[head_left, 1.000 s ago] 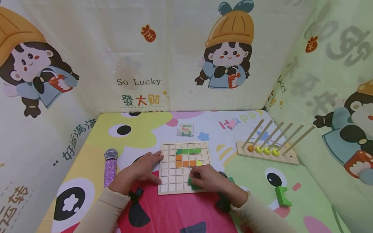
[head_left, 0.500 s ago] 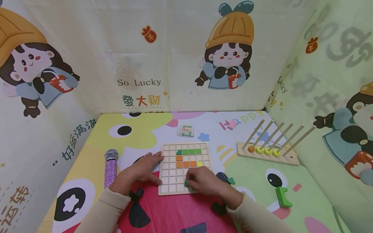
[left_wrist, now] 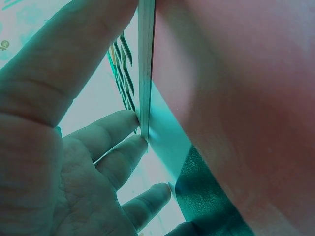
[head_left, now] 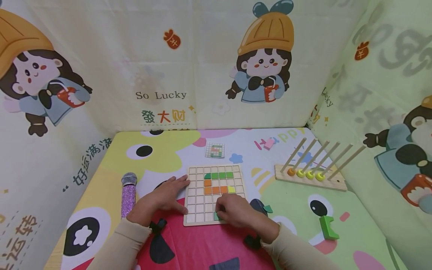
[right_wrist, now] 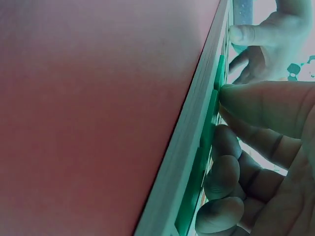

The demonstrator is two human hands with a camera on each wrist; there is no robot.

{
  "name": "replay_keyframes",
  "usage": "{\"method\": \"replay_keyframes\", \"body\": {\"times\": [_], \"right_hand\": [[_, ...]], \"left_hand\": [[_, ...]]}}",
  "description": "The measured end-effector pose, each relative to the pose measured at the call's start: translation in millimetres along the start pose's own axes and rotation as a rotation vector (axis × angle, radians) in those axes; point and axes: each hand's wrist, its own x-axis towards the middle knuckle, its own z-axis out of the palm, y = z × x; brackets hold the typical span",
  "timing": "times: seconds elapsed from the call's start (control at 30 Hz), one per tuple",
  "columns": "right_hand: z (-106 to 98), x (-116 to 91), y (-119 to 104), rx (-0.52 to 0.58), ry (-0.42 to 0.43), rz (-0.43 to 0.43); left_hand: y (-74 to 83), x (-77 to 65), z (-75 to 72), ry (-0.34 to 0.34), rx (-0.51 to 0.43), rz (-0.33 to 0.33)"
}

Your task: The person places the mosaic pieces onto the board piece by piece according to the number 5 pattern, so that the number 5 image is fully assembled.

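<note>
A wooden grid board (head_left: 191,207) holds green tiles (head_left: 225,175) in an upper row, orange tiles (head_left: 216,190) below them and a yellow tile (head_left: 231,189). Along its left edge lies my left hand (head_left: 167,194), fingers spread, fingertips at the rim in the left wrist view. Over the lower right of the board, my right hand (head_left: 236,210) has curled fingers, with thumb and index tip at a green tile (head_left: 216,216) in the bottom row. More green pieces (right_wrist: 192,189) line the board's near edge in the right wrist view, beneath the curled fingers.
A glittery purple microphone (head_left: 128,197) lies left. Behind the board is a small pattern card (head_left: 215,150). To the right stand a peg rack (head_left: 310,176) with beads and a green notched block (head_left: 327,228). A pink block (head_left: 269,144) lies at the back; a green piece (head_left: 268,209) lies beside the right forearm.
The right hand has moved slightly left along the board's bottom row with a green tile, which now lies lower, in the grid. The left hand has stayed at the left edge.
</note>
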Motion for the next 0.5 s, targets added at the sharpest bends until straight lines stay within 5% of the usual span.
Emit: {"method": "replay_keyframes", "body": {"times": [0.27, 0.5], "right_hand": [[-2, 0, 1, 0.005, -0.006, -0.042], [-13, -7, 20, 0.147, 0.017, -0.032]], "left_hand": [[0.8, -0.4, -1.3, 0.006, 0.004, 0.019], [-1.1, 0.1, -0.2, 0.009, -0.004, 0.022]]}}
